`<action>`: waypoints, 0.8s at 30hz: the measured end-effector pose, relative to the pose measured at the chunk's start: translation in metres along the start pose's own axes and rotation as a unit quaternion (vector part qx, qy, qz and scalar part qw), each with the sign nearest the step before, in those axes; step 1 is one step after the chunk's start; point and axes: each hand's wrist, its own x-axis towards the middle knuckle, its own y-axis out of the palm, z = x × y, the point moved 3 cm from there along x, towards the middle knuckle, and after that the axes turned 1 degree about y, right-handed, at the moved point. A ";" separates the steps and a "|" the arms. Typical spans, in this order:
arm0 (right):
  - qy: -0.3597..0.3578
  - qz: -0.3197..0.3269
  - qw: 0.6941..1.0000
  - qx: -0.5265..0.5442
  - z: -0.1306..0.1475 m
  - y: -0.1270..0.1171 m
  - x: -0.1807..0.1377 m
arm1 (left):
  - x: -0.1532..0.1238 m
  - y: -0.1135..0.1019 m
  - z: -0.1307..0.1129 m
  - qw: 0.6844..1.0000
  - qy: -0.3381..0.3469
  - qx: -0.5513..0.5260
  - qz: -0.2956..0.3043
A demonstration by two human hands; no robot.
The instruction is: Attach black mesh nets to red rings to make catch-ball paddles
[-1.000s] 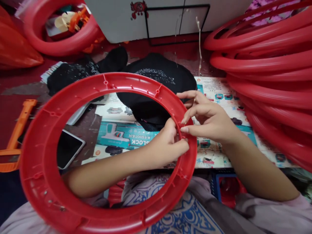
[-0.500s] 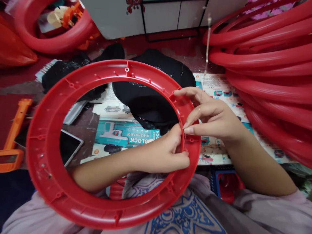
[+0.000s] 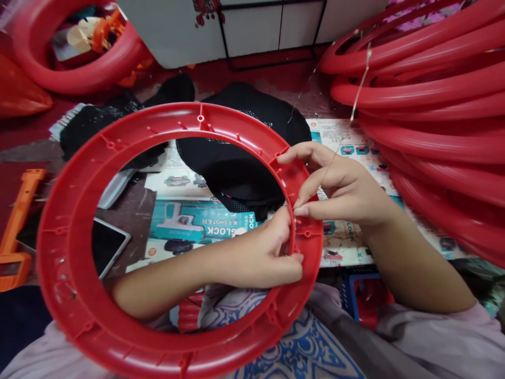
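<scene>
A large red plastic ring (image 3: 63,195), ribbed and studded with small pegs and screw posts on its open face, is held tilted above my lap. My left hand (image 3: 278,255) reaches through its opening, and its fingers are closed around the right side of the ring. At the inner rim there, my right hand (image 3: 331,187) pinches finger and thumb together on what looks like a thin pale wire (image 3: 361,84). That strand rises past the hand to the upper right. The right index finger rests on the ring's outer part. What lies exactly between the pinching fingertips is too small to see.
Red hoops (image 3: 426,95) are stacked at right. Black fabric (image 3: 236,168) and printed cardboard (image 3: 177,221) lie beneath the ring. A tablet-like device (image 3: 110,242), an orange plastic frame (image 3: 18,226) and another red ring (image 3: 71,79) are at left. A blue basket (image 3: 349,295) stands below right.
The upper part of the wire has swung to the right. The view has shifted slightly; both hands keep their hold at the same spot on the ring.
</scene>
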 end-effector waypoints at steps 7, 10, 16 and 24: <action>0.017 -0.062 0.998 0.005 -0.001 0.001 -0.004 | 0.003 -0.001 0.001 0.998 -0.030 -0.043 -0.020; 0.017 -0.046 0.999 -0.021 0.004 -0.001 -0.005 | 0.005 -0.001 -0.001 0.994 -0.022 -0.104 -0.023; 0.004 0.030 0.996 -0.085 0.010 0.000 -0.002 | 0.006 -0.001 0.001 0.992 -0.053 -0.109 -0.028; -0.021 0.059 0.991 -0.120 0.008 0.003 -0.002 | 0.008 -0.001 -0.001 0.990 -0.037 -0.131 -0.030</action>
